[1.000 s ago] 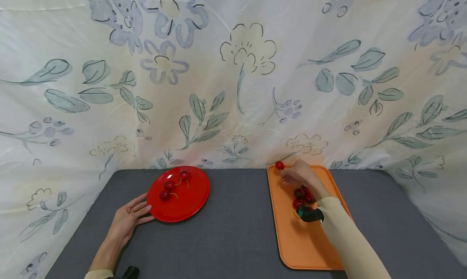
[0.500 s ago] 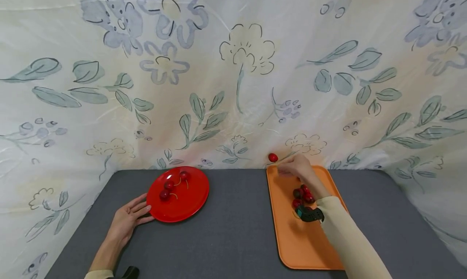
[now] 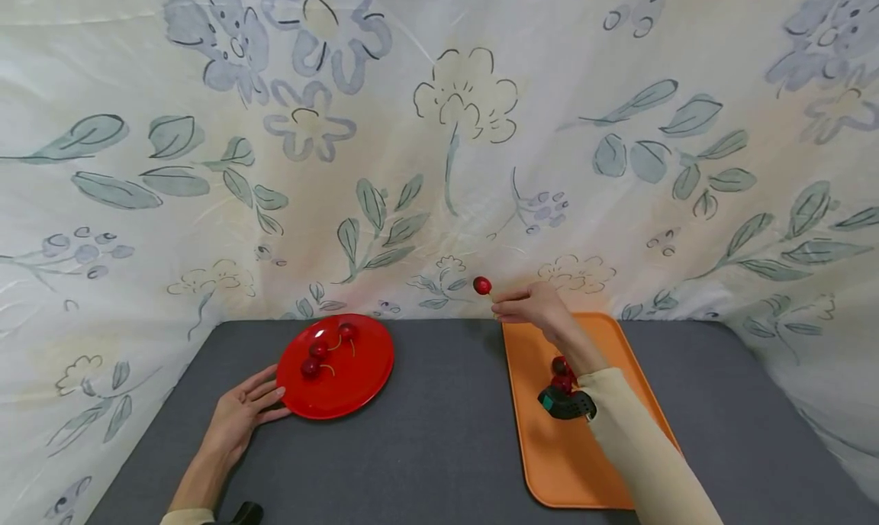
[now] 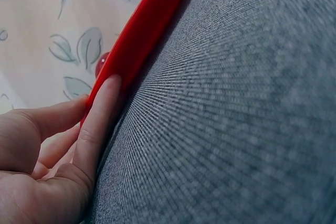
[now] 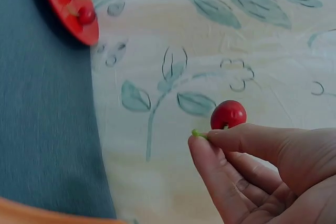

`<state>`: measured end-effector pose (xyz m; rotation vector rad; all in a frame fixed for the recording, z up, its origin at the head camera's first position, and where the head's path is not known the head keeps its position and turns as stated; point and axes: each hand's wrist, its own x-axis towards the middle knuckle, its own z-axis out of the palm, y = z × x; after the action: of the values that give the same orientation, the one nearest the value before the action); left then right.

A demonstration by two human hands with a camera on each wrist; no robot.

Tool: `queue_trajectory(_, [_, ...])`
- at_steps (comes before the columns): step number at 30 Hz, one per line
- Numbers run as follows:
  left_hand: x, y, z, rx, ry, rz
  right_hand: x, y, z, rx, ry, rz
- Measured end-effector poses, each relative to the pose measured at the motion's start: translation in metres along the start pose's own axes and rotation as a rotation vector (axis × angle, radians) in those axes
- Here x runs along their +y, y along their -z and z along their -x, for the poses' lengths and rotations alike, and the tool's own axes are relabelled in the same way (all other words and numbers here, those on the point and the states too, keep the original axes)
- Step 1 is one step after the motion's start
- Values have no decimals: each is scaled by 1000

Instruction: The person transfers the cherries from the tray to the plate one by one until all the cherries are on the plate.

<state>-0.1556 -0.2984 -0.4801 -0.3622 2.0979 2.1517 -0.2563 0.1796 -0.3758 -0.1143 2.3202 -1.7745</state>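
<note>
My right hand (image 3: 532, 308) pinches a red cherry (image 3: 482, 285) by its green stem (image 5: 199, 134) between thumb and finger. The fruit hangs clear above the far left corner of the orange tray (image 3: 570, 471). Beneath my right wrist, several more cherries (image 3: 561, 380) lie on that tray, partly hidden by the wristband. My left hand (image 3: 236, 414) rests on the table with nearly straight fingers touching the left rim of the red plate (image 3: 357, 391). Three cherries with stems lie on the plate, one of them a dark red cherry (image 3: 310, 368).
A dark grey tabletop (image 3: 439, 433) lies between plate and tray. Behind it hangs a pale floral cloth (image 3: 467, 166), which meets the table's far edge. A black band (image 3: 247, 513) shows by my left wrist.
My right hand has lifted the cherry from the far left end of the tray and carried it up and left. My left hand and the plate have stayed put.
</note>
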Motion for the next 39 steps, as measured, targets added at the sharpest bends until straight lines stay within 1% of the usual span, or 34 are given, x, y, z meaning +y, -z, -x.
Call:
queue_trajectory(4, [0, 1, 0, -1, 0, -3, -3, -12, -3, -21, 8, -49])
queue_trajectory(12, [-2, 1, 2, 1, 6, -6, -5, -43, -10, 5, 36, -176])
queue_trajectory(15, [-3, 1, 4, 14, 20, -7, -5, -55, -15, -7, 45, -206])
queue_trajectory(18, [-4, 1, 6, 21, 31, -11, -3, -65, -18, -17, 32, -211])
queue_trajectory(22, [-3, 2, 2, 20, 5, -28, 2, -78, -24, -28, 3, -244])
queue_trajectory(25, [-1, 2, -1, 19, -3, -40, 10, -89, -30, -49, 1, -283])
queue_trajectory(29, [1, 1, -4, 9, 1, -43, 22, -104, -36, -53, -11, -302])
queue_trajectory(32, [1, 0, -5, 2, 0, -41, 25, -117, -38, -49, -30, -292])
queue_trajectory(39, [2, 0, -6, -1, 5, -32, 16, -154, -45, -55, -58, -295])
